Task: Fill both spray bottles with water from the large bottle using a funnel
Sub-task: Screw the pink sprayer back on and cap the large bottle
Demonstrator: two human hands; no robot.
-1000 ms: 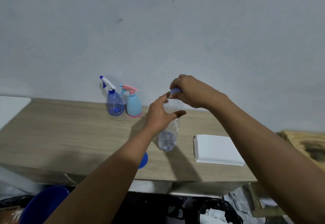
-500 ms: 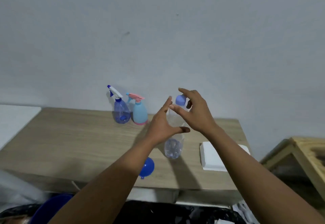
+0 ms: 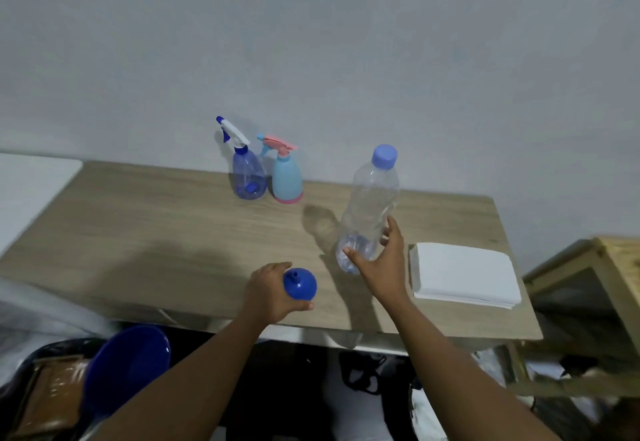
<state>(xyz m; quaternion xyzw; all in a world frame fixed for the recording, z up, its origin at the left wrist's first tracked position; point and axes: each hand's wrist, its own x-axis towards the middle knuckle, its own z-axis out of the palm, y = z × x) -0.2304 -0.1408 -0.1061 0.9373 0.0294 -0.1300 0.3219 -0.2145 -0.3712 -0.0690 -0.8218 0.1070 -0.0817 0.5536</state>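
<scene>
**Holding funnel (image 3: 300, 284) in left grip (image 3: 272, 293); right grip (image 3: 382, 264) splayed at foot of large bottle (image 3: 372, 205)**

Left grip: fingers and thumb curled round the blue funnel, close to the front edge of the desk (image 3: 156, 232). The funnel sits on the right side of the grip, wide end toward the palm, narrow spout pointing up. Cannot tell whether it rests on the desk or is held just above it.

Right grip: wide, fingers straight and spread, nothing clasped. The large bottle stands upright just ahead and to the left of the palm. The thumb tip lies across the bottle's base and the forefinger runs up its right side. Firm contact cannot be told. The bottle is clear plastic with its blue cap (image 3: 384, 156) on. Water level is not readable.

The two grips are near each other, funnel to the left of the bottle and apart from it.

At the back of the desk, against the wall (image 3: 346, 42): blue spray bottle (image 3: 247, 179) and pale blue spray bottle (image 3: 286, 181), upright, side by side, trigger heads on, well apart from both grips.

Just right of the right grip lies a white stack (image 3: 464, 274), flat on the desk. Below the desk at lower left is a blue tub (image 3: 128, 364), and at far right a wooden frame (image 3: 616, 260).
</scene>
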